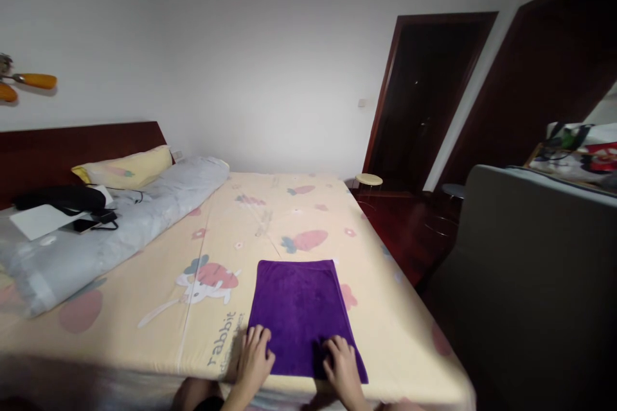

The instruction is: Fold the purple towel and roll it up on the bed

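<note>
A purple towel (301, 308) lies spread flat on the bed near its front edge, its near right corner reaching lowest. My left hand (255, 352) rests on the towel's near left edge, fingers bent and slightly apart. Near the right edge, my right hand (341, 359) touches the cloth with curved, parted fingers, casting a dark shadow beside the thumb. Neither hand visibly grips the fabric. Under the towel is a cream bed sheet (405, 327) printed with carrots, flowers and a rabbit.
At the left, a rolled grey quilt (144, 225) carries a black bag (55, 198), white paper (41, 221) and cables. Behind it sits a yellow pillow (128, 169). Past the bed's right side are a round stool (369, 180), a grey panel (525, 270) and a dark door (429, 103).
</note>
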The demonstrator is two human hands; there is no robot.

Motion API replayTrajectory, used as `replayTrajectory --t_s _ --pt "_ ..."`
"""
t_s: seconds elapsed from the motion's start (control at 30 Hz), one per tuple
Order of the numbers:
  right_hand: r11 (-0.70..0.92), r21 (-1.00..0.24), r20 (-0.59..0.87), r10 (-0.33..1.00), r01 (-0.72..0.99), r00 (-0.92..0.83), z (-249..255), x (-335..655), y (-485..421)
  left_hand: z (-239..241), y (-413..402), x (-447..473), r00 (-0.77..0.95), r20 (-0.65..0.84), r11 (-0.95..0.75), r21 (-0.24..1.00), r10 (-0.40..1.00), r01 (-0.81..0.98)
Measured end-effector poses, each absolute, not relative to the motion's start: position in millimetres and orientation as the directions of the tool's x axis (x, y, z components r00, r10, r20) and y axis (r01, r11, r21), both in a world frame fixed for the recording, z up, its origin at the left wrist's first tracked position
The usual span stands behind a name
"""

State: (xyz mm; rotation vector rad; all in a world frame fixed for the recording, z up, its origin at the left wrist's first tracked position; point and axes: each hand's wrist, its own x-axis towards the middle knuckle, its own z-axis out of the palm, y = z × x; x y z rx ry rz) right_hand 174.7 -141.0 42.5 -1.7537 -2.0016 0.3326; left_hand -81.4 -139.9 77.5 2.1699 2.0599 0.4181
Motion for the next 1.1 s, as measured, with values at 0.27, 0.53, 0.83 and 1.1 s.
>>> replayTrajectory --t_s 0.27,0.53,0.83,1.1 --pt "0.119 -0.455 -0.035 0.988 0.882 -0.152 50.0 125.1 -118.3 33.9 -113.5 -28.1 0.150 -0.156 -0.095 0.318 0.976 0.943" --pt "0.024 -0.398 0.062 0.998 0.917 0.000 17.4 261.6 -140.5 45.9 -144.1 -154.0 0.090 0.048 -0.096 0.163 0.995 0.982" --pt "0.149 -0.425 0.114 0.987 0.893 -0.110 59.6 152.5 -111.8 77.2 -106.6 -77.5 0.201 -0.014 -0.188 0.302 0.979 0.935" --pt "0.153 -0.444 0.013 0.986 0.883 -0.164 55.6 135.9 -102.1 56.0 -89.8 -47.3 0.191 -0.123 -0.148 0.294 0.974 0.944"
